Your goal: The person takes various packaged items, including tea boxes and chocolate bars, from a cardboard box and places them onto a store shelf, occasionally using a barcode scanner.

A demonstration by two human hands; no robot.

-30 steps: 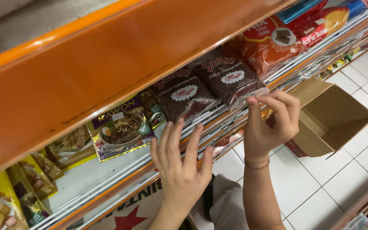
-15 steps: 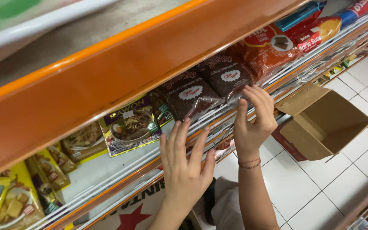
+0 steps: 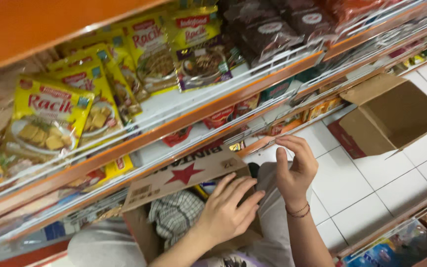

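Down low, the cardboard box (image 3: 184, 179) with the red star printed on its flap sits in the person's lap, brown and a little creased, its flap lifted toward the shelves; a checked cloth (image 3: 176, 217) shows just beside the box, on the side away from the hands. The left hand (image 3: 228, 210) lies flat against the box's near edge, fingers spread and loosely extended, its grip apart and clamped on nothing; the box is directly under and ahead of those fingers, touching them as far as I can see. The right hand (image 3: 295, 170) is raised just beyond the box's corner, toward the tiled floor (image 3: 352, 183), fingers curled with the thumb close to the fingertips, pinching nothing that I can make out; a thin bracelet (image 3: 298, 211) rings the wrist. Above the box runs the orange-edged shelf (image 3: 174, 126), stocked with yellow seasoning packets (image 3: 50, 118) at the far end from the hands and dark brown packets (image 3: 268, 34) higher up; a second, open cardboard carton (image 3: 396, 116) stands on the floor, well apart from the box, past the right hand.
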